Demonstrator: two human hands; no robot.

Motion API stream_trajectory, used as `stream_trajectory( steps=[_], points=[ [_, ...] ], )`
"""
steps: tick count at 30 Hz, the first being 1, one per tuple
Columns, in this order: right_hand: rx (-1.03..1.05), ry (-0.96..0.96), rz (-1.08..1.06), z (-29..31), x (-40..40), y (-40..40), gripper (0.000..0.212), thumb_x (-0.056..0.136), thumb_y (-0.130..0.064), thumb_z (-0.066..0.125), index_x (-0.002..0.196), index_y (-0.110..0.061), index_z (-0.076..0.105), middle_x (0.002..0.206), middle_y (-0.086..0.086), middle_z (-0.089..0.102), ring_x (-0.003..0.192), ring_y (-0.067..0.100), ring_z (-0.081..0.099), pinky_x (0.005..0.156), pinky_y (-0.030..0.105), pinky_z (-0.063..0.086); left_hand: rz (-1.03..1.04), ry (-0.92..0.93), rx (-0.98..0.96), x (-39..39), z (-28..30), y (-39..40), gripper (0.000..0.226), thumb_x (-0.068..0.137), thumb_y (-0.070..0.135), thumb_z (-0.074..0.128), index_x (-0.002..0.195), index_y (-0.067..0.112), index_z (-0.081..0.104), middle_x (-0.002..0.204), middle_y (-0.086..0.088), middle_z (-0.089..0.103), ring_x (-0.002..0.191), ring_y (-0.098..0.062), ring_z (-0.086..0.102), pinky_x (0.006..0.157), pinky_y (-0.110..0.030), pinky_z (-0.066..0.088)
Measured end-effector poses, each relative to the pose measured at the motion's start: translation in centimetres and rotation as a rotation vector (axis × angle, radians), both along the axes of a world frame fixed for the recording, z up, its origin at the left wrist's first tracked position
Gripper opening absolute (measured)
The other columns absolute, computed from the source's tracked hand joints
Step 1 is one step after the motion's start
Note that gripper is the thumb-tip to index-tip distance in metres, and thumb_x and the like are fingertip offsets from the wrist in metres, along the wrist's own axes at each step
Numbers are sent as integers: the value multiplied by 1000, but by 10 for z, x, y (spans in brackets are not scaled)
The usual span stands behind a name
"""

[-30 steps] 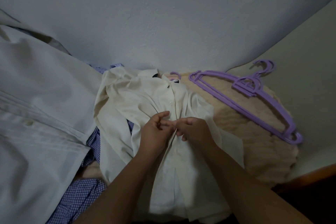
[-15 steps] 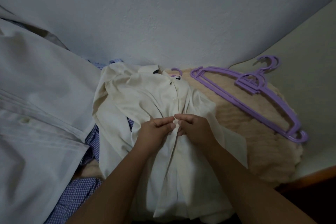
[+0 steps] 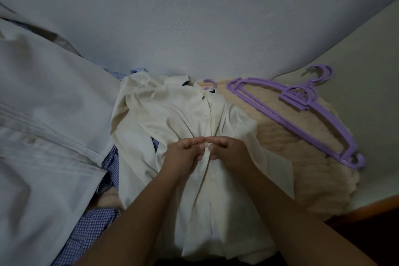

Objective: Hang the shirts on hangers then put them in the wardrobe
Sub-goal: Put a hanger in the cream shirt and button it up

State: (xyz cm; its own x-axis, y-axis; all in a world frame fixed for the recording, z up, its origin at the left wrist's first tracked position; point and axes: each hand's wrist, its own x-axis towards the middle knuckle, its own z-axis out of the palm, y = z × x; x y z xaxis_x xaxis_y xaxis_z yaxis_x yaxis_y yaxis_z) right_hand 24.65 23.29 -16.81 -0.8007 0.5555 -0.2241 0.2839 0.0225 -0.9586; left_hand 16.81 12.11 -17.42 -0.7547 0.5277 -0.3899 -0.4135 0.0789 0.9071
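Hands (image 3: 207, 149) shifted lower, pinching cream shirt (image 3: 172, 114) placket

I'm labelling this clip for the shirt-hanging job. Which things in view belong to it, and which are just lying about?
In the job:
cream button-up shirt, its front pinched by left hand and right hand
purple plastic hangers
pale grey shirt
blue checked shirt

Lying about:
fluffy beige blanket

wall (image 3: 194, 17): plain pale blue-grey, lightly textured, fills upper frame | bed surface (image 3: 367, 75): off-white sheet at rt | fuzzy beige blanket (image 3: 302, 168) on it | wood edge (image 3: 367, 209) btm rt, brown | light: dim, even
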Motion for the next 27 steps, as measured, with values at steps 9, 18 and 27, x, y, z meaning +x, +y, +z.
stream_trajectory(
  steps=[9,18,27],
  points=[
    [153,-92,10,-5,32,-17,37,88,0,55,121,-13,63,94,-6,61,91,13,61,89,32,52,-61,286,-308,34,2,-31,24,85,24,71,109,21,67,96,5,71,90,-7,67,81,-19,54],
    [434,-258,164,-18,76,-46,34,85,-14,66,119,-13,61,102,-3,49,89,7,48,79,9,31,30,452,-389,70,-2,-72,27,84,-1,61,91,25,59,88,7,64,80,-4,60,69,-8,44],
    [612,-370,360,-14,84,-56,40,91,-13,54,131,-13,51,126,10,52,114,20,51,88,15,32,-161,443,-485,71,-2,-76,24,77,-4,62,85,17,55,77,4,57,71,-11,55,60,-11,42]
  ],
)
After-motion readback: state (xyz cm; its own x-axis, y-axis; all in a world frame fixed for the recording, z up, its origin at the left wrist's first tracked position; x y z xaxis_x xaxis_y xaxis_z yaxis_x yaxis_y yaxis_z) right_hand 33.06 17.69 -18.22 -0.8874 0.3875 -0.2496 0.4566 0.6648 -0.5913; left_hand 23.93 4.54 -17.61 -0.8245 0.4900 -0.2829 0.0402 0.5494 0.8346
